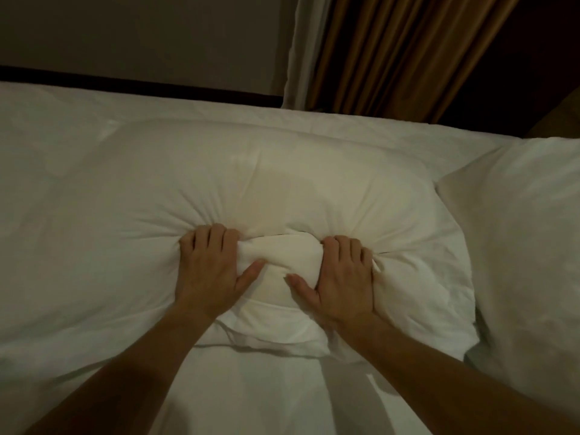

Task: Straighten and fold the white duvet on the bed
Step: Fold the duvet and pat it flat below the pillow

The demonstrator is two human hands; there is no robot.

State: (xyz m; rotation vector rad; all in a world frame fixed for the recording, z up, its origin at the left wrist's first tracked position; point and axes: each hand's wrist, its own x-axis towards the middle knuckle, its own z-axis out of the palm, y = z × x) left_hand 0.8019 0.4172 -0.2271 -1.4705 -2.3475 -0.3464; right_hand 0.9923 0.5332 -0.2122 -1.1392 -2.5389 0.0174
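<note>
Bunching the fabric evenly on both sides is what the step calls for, judged from the task. At the left of the frame's centre, the left hand (209,265) is clenched on the white duvet (266,189), its fingers dug into a gathered fold and its thumb laid across the bulge between the hands. That bulge is a puffed roll of cloth, pinched from both ends. Right of centre, the right hand (344,277) grasps the same fold, fingers curled into the creases, thumb pointing inward. The duvet lies in a thick mound across the middle of the frame, on the bed (62,127), with wrinkles radiating from both grips. For a clean result, the two grips are best kept level and the cloth drawn taut before any fold is laid. At the right edge a pillow (518,230) rests just beside the mound. In the upper right a brown curtain (392,51) hangs. No brand, label or writing can be read anywhere.
</note>
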